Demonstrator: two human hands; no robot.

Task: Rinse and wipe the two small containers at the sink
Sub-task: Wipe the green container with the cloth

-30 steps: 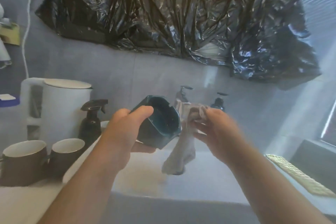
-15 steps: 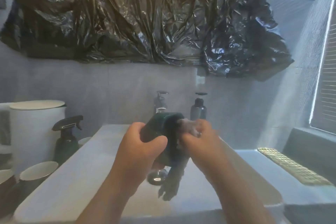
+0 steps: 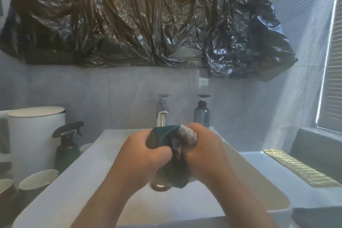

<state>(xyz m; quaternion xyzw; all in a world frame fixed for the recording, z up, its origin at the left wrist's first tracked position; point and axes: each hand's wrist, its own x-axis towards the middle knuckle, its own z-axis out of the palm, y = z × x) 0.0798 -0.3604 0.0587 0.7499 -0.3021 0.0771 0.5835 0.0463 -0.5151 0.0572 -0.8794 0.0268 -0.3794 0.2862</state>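
Cups [image 3: 38,179] and a spray bottle [image 3: 67,146] stand on the worktop at the left. Over the sink [image 3: 83,181], in front of the tap [image 3: 162,114], the left hand [image 3: 142,155] has its grip curled round the teal container [image 3: 162,135]. Just right of it, the right hand [image 3: 205,152] has its grip bunched on a grey cloth [image 3: 187,134] pressed against the container. A pump bottle [image 3: 201,116] stands behind, and a mat [image 3: 299,167] lies far right.

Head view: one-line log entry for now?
phase: wiping | left hand: grips teal container | right hand: grips cloth against it | location: over sink
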